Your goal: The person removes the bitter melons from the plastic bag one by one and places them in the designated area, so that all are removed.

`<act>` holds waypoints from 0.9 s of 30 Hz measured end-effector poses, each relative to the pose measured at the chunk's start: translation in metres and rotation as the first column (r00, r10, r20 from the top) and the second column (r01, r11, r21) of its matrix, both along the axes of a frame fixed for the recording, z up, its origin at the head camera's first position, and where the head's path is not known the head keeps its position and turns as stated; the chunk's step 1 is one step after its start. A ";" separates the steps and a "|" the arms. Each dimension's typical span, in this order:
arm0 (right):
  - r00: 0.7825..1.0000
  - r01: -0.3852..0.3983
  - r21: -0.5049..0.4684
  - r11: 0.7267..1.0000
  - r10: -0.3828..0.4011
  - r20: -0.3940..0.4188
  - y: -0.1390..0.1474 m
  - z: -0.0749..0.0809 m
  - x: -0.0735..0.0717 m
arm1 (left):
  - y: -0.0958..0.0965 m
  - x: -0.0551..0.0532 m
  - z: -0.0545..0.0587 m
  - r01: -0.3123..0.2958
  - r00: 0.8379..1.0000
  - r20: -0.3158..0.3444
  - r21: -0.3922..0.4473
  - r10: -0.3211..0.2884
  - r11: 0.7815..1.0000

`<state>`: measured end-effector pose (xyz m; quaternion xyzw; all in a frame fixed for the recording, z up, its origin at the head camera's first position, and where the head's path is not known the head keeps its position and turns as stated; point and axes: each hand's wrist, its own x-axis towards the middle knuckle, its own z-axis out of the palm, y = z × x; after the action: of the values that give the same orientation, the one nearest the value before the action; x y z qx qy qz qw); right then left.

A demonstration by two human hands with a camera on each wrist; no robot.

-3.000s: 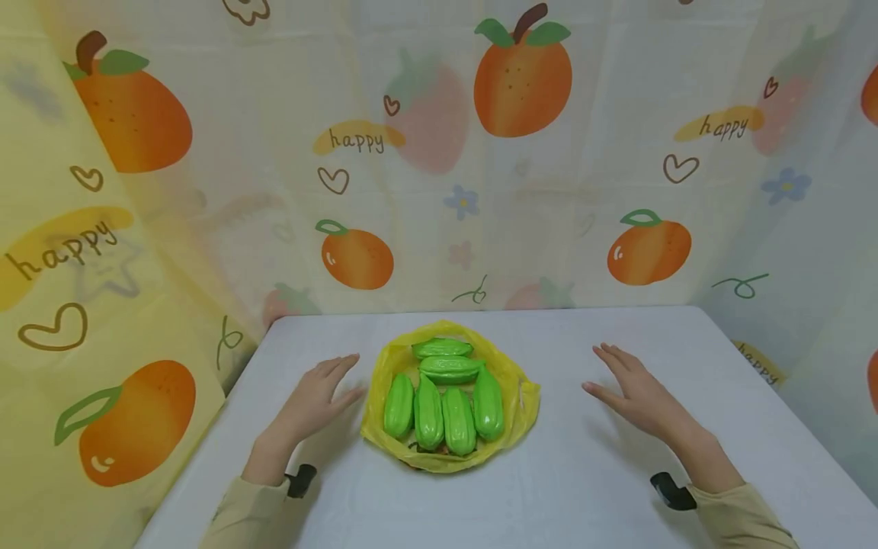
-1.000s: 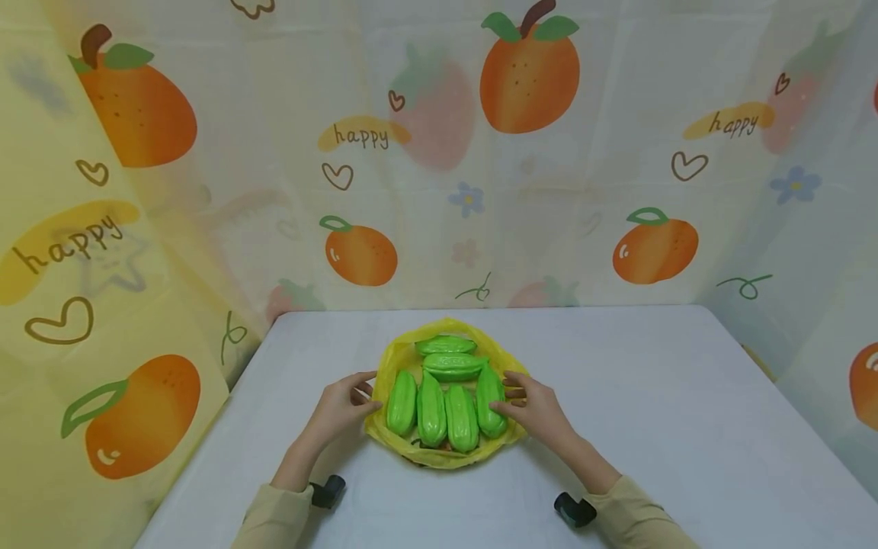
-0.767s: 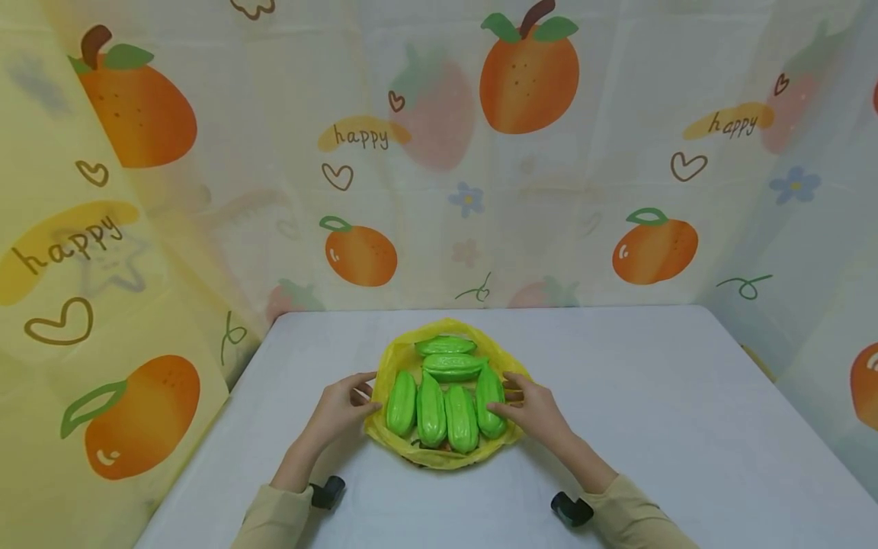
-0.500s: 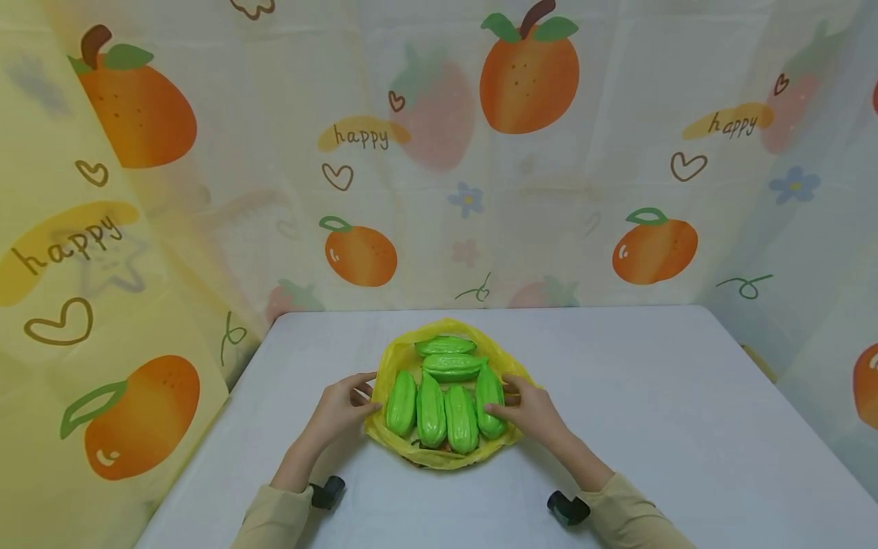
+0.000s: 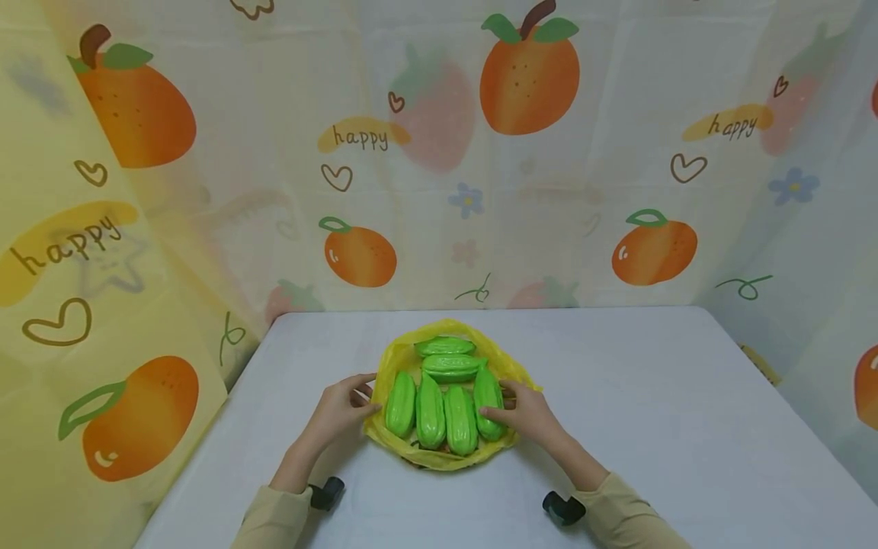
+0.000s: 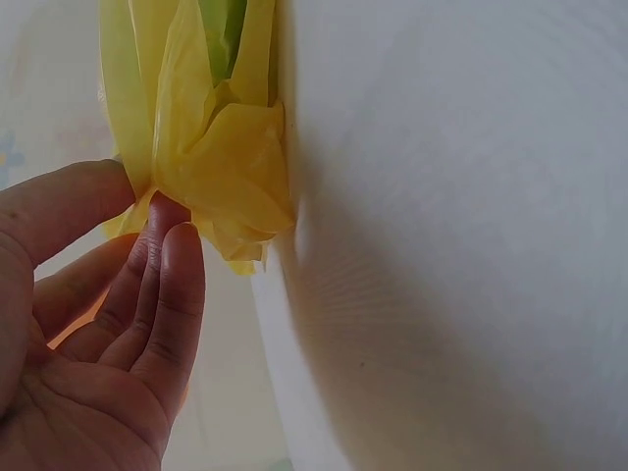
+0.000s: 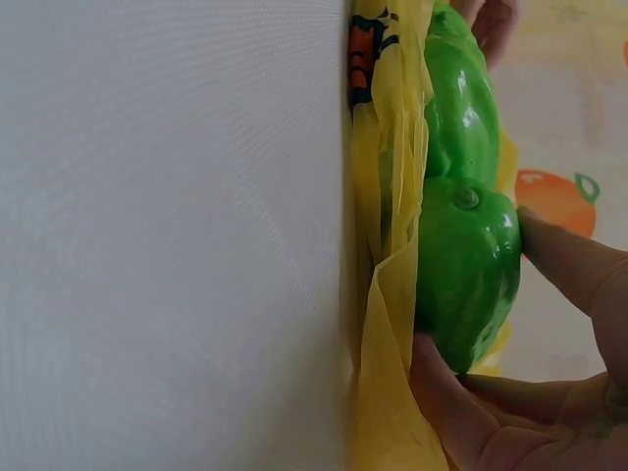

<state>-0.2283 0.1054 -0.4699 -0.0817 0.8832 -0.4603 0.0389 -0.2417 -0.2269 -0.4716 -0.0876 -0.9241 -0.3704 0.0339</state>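
Observation:
A yellow plastic bag [image 5: 411, 335] lies with its mouth spread wide around several glossy, ridged green gourds. Two gourds [image 5: 453, 367] lie crosswise at the back, and the others [image 5: 430, 412] point away from me side by side in front. At the bag's left edge, my left hand [image 5: 338, 404] pinches the thin plastic [image 6: 231, 167] between thumb and fingers. My right hand [image 5: 530, 413] grips the rightmost front gourd [image 5: 488, 396]. In the right wrist view, the thumb is on top of that gourd [image 7: 466, 275] and the fingers tuck between it and the bag wall.
The white table [image 5: 631, 381] runs beneath the bag, its far edge close to a fruit-printed curtain [image 5: 425, 229]. The same kind of sheet hangs along both sides. A black wrist camera [image 5: 564, 508] sits under the right forearm, another [image 5: 327, 494] under the left.
Three seconds ago both hands hovered apart beside the bag; they have since come inward to it. During the last second the right hand slid slightly left over the gourd, while the left stayed put.

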 end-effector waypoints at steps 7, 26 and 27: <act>1.000 -0.001 0.004 1.000 0.001 0.012 0.000 -0.001 0.000 | 0.000 0.001 0.000 0.002 1.000 0.004 0.006 -0.002 1.000; 0.999 0.032 -0.001 0.999 -0.032 0.044 0.003 0.008 0.000 | 0.001 0.002 0.003 0.005 1.000 -0.005 0.001 -0.005 1.000; 0.998 0.038 -0.002 0.999 -0.037 0.043 0.004 0.008 0.000 | 0.001 0.002 0.003 0.005 1.000 -0.006 0.001 -0.005 1.000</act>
<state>-0.2283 0.1093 -0.4619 -0.0553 0.8828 -0.4639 0.0491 -0.2398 -0.2256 -0.4686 -0.0911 -0.9236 -0.3708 0.0355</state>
